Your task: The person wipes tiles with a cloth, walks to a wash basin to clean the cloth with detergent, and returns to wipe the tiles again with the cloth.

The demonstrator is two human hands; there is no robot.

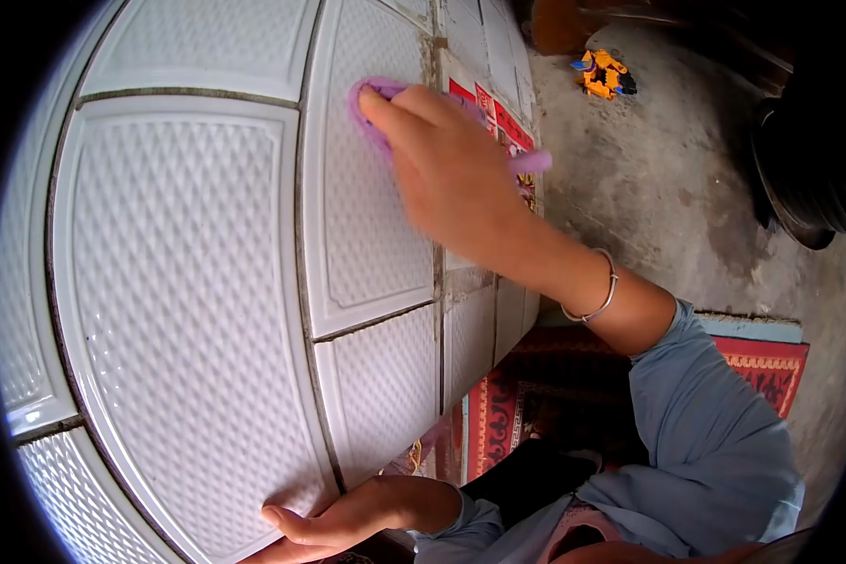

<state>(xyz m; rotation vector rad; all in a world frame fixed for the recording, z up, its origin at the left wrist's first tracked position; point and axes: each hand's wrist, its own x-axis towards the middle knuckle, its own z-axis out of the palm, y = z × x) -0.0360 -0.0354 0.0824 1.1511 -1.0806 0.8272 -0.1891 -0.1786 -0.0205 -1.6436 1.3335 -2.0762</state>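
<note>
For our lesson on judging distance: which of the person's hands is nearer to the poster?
Right. The right hand, holding the cloth, is beside the poster and partly hides it; the left hand is farther off, by the tiles low in the picture.

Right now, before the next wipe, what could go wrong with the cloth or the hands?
The purple cloth in the right hand has a loose end by the red printed sheet, so it might catch or scuff it. The bracelet on that wrist could scrape the tiles if the arm drops closer. The left hand, at the large glossy tile, could slip if leaned on.
</note>
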